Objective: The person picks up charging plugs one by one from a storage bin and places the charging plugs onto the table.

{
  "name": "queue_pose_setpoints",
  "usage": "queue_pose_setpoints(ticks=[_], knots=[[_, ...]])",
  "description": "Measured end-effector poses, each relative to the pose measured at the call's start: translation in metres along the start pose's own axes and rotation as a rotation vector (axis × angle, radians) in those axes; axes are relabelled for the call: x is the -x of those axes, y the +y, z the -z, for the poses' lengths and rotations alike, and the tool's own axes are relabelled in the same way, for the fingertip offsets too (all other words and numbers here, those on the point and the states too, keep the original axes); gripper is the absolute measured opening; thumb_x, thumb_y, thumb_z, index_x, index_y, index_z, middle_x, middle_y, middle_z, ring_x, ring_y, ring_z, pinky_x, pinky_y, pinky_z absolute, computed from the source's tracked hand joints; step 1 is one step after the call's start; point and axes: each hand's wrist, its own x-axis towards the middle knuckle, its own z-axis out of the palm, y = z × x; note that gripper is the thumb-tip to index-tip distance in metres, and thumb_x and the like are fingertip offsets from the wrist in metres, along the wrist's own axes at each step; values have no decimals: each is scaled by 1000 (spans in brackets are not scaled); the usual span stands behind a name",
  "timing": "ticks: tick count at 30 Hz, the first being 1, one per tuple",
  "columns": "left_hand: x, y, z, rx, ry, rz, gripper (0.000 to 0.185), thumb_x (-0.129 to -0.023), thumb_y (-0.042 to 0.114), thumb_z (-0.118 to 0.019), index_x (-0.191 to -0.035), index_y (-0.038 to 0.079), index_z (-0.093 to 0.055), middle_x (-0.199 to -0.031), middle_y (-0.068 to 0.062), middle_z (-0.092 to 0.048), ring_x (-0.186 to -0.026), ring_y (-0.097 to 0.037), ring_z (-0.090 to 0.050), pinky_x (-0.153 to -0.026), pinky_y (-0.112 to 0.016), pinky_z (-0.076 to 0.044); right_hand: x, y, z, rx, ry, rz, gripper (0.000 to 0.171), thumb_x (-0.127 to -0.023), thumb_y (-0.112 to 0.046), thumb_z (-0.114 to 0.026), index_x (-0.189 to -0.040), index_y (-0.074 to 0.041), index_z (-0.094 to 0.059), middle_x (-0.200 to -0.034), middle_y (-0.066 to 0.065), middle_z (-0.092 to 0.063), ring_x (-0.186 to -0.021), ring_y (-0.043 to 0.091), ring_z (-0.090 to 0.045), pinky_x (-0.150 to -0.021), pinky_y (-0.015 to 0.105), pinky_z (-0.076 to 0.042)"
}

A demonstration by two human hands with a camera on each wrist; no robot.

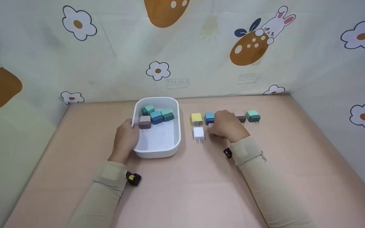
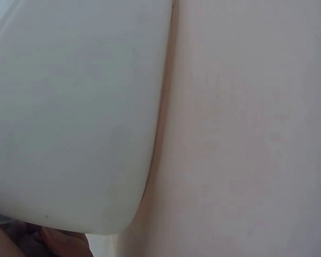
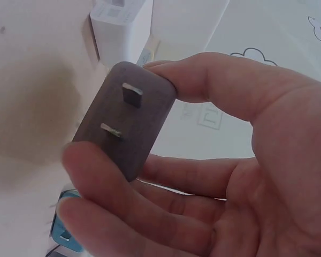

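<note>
Brown plug (image 3: 125,120), 2 prongs, no label: right hand (image 1: 228,126) pinches it; left hand (image 1: 126,139) grips tray (image 1: 158,151).

So we've got a brown plug adapter (image 3: 125,120) pinched in the right hand (image 1: 228,126), its flat face with two metal prongs turned toward the wrist camera, lifted just off the table near its middle. The left hand (image 1: 126,137) grips the left wall of the white tub (image 1: 157,150), a rounded rectangular thing sitting flat, left of the table's center.
</note>
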Motion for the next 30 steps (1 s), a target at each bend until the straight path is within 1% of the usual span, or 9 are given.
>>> queue_pose_setpoints(ticks=[5,8,13,16,22,25,30], knots=[[1,0,0,-6,1,-9,49,-115,26,-37,-151,-5,-50,-147,-26,-60,-130,-42,-61,-111,-57,-49,-1,0,-3,39,-3,18,17,-87,-17,-80,-84,-1,-76,-67,7,-66,-58,18,-58,-52,28,-47],[1,0,0,-13,5,-12,49,-115,26,-37,-152,-4,-49,-147,-26,-60,-130,-42,-62,-110,-58,-49,-1,1,-4,47,-11,24,16,-85,-14,-80,-83,1,-77,-68,9,-68,-58,18,-59,-52,27,-47],[2,1,0,1,-3,4,49,-115,25,-37,-153,-4,-48,-149,-25,-59,-132,-41,-61,-112,-57,-49,-3,0,-8,41,-6,18,18,-85,-16,-82,-84,1,-77,-71,9,-67,-60,18,-60,-53,27,-48],[2,1,0,9,-5,4,49,-115,25,-37,-153,-4,-48,-149,-25,-58,-133,-41,-60,-113,-57,-48,-3,-1,-10,36,5,9,21,-86,-18,-83,-86,1,-76,-73,10,-68,-62,18,-61,-54,27,-49],[2,1,1,11,0,-2,49,-115,24,-37,-153,-4,-49,-150,-25,-58,-134,-41,-60,-113,-57,-48,-4,-1,-11,10,16,-7,32,-88,-21,-84,-101,6,-74,-80,11,-68,-65,20,-63,-57,29,-50],[2,1,1,8,-1,-1,49,-115,24,-37,-153,-4,-49,-150,-25,-58,-134,-42,-59,-113,-57,-47,-3,0,-11,-5,14,1,32,-89,-22,-84,-102,6,-74,-79,12,-69,-65,21,-63,-57,29,-50],[1,0,0,10,0,5,49,-114,25,-37,-151,-4,-50,-149,-25,-59,-132,-41,-60,-113,-56,-48,-3,0,-11,-11,18,3,32,-88,-22,-86,-100,5,-75,-76,11,-70,-64,21,-64,-57,29,-51]])
